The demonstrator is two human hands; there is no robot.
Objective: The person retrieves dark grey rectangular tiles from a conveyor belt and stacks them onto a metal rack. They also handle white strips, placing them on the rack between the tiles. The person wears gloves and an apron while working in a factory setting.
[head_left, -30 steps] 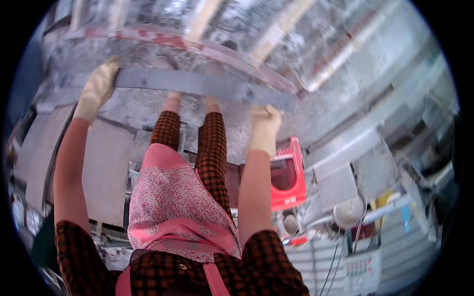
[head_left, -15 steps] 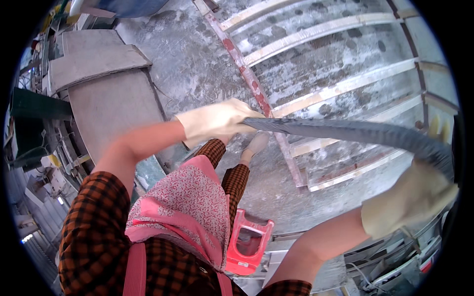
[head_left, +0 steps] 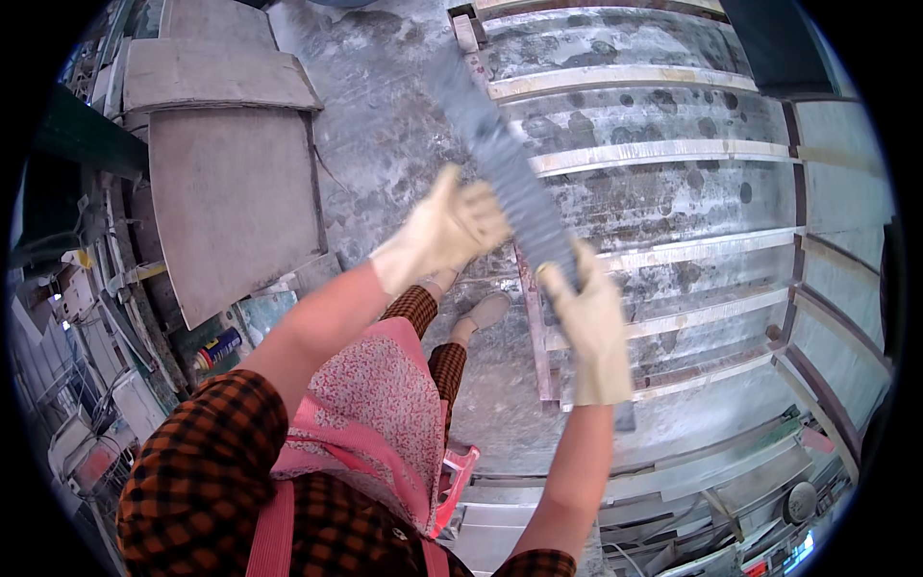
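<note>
A long grey strip (head_left: 514,173) slants through the middle of the head view, its far end blurred by motion. My right hand (head_left: 593,322), in a cream glove, grips it near its lower part, with the thumb on one side and the fingers on the other. A short grey end shows past the right wrist. Just left of the strip is my left hand (head_left: 447,226), gloved too, with the fingers spread and the thumb apart. It holds nothing; whether its fingertips touch the strip I cannot tell.
A slatted wooden frame (head_left: 673,154) lies on the stained floor (head_left: 375,125) ahead and right. Large flat boards (head_left: 236,207) stand at left, with a spray can (head_left: 218,348) near them. A pink stool (head_left: 455,490) is by my legs; scrap strips (head_left: 711,490) lie at lower right.
My left hand has let go of the strip's end and spread its fingers. The right hand has come inward from the far right, and the strip has swung from crosswise to a slant.
</note>
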